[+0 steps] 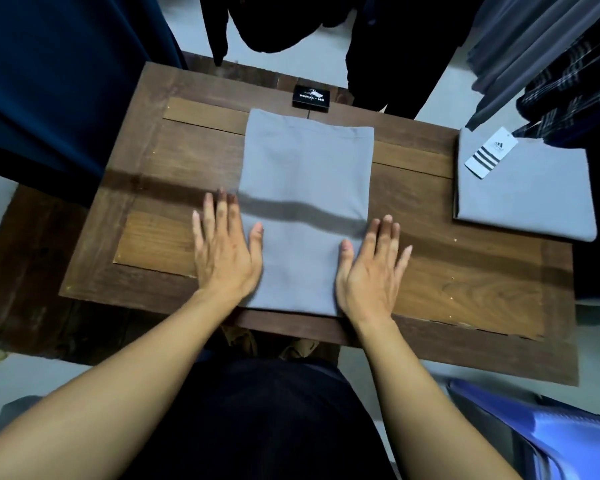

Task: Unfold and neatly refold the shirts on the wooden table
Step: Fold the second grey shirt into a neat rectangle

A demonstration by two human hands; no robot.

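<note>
Surface: dark wooden table (465,271) with inset plank panels of lighter, visible grain, standing on a pale floor.
Surroundings: dark garments hang beyond the far edge; plaid fabric (568,98) hangs at the far right.
Centre shirt: plain grey shirt (305,174), matte and smooth, folded into a long rectangle lying flat from the near edge toward a small black box (310,95).
Second shirt: folded grey shirt (527,202), squarer, at the table's right end, with a white striped tag (490,152) on it.
Left hand (222,254): flat, fingers straight and spread, over the centre shirt's left edge, thumb on fabric.
Right hand (371,271): flat, fingers straight and spread, over its right edge, thumb on fabric.
</note>
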